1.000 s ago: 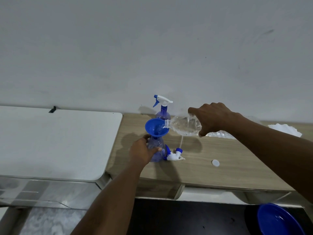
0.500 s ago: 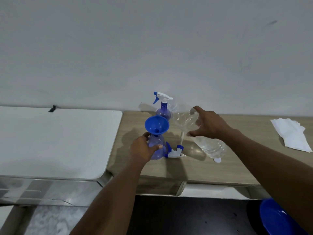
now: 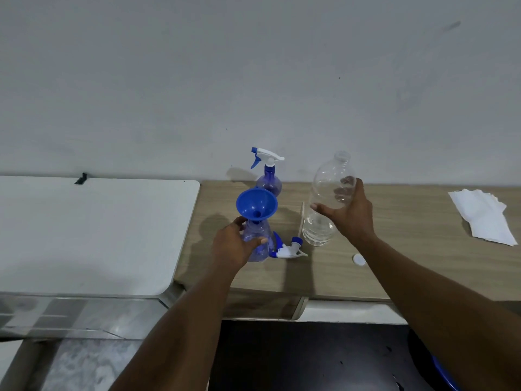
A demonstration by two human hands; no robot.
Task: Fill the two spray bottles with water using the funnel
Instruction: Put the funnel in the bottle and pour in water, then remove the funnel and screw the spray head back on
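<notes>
A blue funnel (image 3: 256, 206) sits in the neck of an uncapped blue-tinted spray bottle (image 3: 260, 244), and my left hand (image 3: 234, 244) grips that bottle's body. Its white and blue trigger head (image 3: 289, 251) lies on the wooden table just to the right, with its dip tube pointing away. A second spray bottle (image 3: 269, 183) with its trigger head on stands behind, near the wall. My right hand (image 3: 352, 215) is wrapped around a clear plastic water bottle (image 3: 328, 182), which stands upright and uncapped with a little water at the bottom.
The bottle's white cap (image 3: 358, 260) lies on the wooden table (image 3: 408, 249) near my right forearm. White napkins (image 3: 482, 215) lie at the far right. A white tabletop (image 3: 93, 232) adjoins on the left. A blue bowl (image 3: 445, 373) shows at the bottom right, below table level.
My right hand has swung the clear bottle away from the funnel, where it was tipped and pouring, and stood it upright to the right. My left hand has stayed on the spray bottle.
</notes>
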